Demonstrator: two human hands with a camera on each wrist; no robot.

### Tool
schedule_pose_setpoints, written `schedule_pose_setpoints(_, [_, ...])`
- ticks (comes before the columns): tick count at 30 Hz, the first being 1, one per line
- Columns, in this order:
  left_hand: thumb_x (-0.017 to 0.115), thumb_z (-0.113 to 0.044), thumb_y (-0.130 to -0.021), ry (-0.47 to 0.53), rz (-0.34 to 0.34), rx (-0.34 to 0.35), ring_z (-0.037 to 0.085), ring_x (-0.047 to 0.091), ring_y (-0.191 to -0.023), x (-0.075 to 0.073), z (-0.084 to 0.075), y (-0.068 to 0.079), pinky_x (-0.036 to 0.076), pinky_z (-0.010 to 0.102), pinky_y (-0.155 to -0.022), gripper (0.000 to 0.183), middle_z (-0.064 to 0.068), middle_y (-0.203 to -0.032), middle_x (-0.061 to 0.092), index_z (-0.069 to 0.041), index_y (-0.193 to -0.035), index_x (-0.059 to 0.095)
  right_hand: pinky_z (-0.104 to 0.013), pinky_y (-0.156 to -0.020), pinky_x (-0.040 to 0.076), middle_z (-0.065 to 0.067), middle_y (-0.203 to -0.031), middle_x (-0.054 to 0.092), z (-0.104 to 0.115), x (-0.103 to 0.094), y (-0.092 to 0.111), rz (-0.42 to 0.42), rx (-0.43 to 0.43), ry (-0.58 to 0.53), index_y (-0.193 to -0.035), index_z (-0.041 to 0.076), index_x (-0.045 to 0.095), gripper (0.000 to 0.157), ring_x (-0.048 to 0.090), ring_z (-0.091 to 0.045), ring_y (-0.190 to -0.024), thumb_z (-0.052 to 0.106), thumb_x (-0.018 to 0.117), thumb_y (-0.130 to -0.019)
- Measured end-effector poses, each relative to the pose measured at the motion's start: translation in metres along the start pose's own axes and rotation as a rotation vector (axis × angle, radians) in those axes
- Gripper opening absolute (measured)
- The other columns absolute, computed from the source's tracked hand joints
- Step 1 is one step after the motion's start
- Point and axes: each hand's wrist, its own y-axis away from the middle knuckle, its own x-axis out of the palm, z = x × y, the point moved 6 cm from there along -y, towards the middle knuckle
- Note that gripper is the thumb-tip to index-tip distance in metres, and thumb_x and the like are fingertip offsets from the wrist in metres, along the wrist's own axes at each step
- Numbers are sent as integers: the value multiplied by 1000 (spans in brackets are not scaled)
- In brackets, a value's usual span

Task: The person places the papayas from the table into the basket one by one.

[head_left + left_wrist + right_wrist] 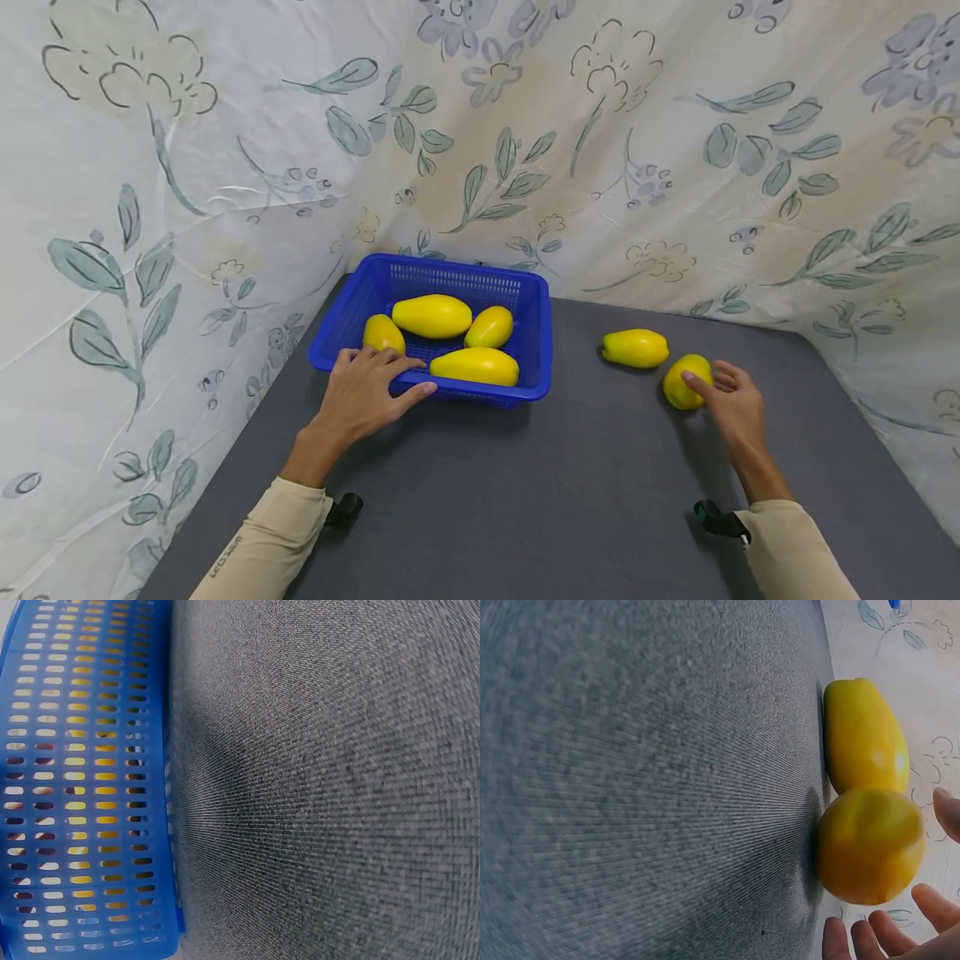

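My left hand is at the near-left part of a blue plastic basket, its fingers over the rim and the thumb along the near outer side, holding the rim. In the left wrist view the slotted basket wall hides the fingers. Several yellow papayas lie inside. Over on the right, my right hand is spread around a papaya on the table. In the right wrist view its fingers curve loosely beside that papaya, with a gap visible.
Another papaya lies just behind and left of the one by my right hand. The dark grey table meets a floral cloth at the back and sides. Dark straps show at both cuffs.
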Motion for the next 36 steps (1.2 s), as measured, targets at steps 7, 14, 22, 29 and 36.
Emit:
schedule_pose_setpoints(7, [62, -68, -96, -3, -15, 12, 36, 62, -119, -1, -1, 1, 39, 62, -105, 57, 8, -130, 72, -27, -134, 75, -68, -120, 30, -30, -169, 28, -1, 7, -1, 56, -2, 38, -168, 8, 27, 95, 33, -52, -152, 59, 66, -99])
schedule_pose_setpoints(14, [60, -70, -96, -4, -7, 8, 36, 62, -120, 1, 0, 0, 39, 61, -107, 58, 8, -131, 72, -28, -134, 75, -67, -117, 32, -34, -166, 30, -2, 12, -1, 82, -12, 56, -168, 6, 25, 96, 36, -52, -147, 58, 66, -100])
schedule_pose_setpoints(22, [60, -70, -97, -3, -13, 11, 36, 62, -120, 0, 1, 0, 39, 61, -107, 58, 8, -132, 72, -28, -134, 75, -64, -114, 37, -36, -162, 34, -2, 15, 1, 74, -14, 44, -168, 4, 23, 94, 41, -51, -142, 54, 66, -101])
schedule_pose_setpoints(29, [61, -69, -96, -7, -21, 17, 36, 62, -120, 0, 0, 0, 40, 61, -105, 57, 8, -131, 72, -27, -134, 75, -63, -112, 40, -36, -163, 35, -4, 15, 1, 71, -19, 32, -168, 5, 24, 90, 43, -50, -141, 50, 66, -103])
schedule_pose_setpoints(36, [60, -70, -96, -5, -16, 7, 35, 62, -120, 0, 0, 0, 40, 61, -106, 58, 8, -131, 72, -28, -134, 75, -62, -113, 40, -34, -164, 34, -5, 14, 2, 65, -16, 30, -169, 6, 24, 92, 42, -49, -143, 52, 66, -102])
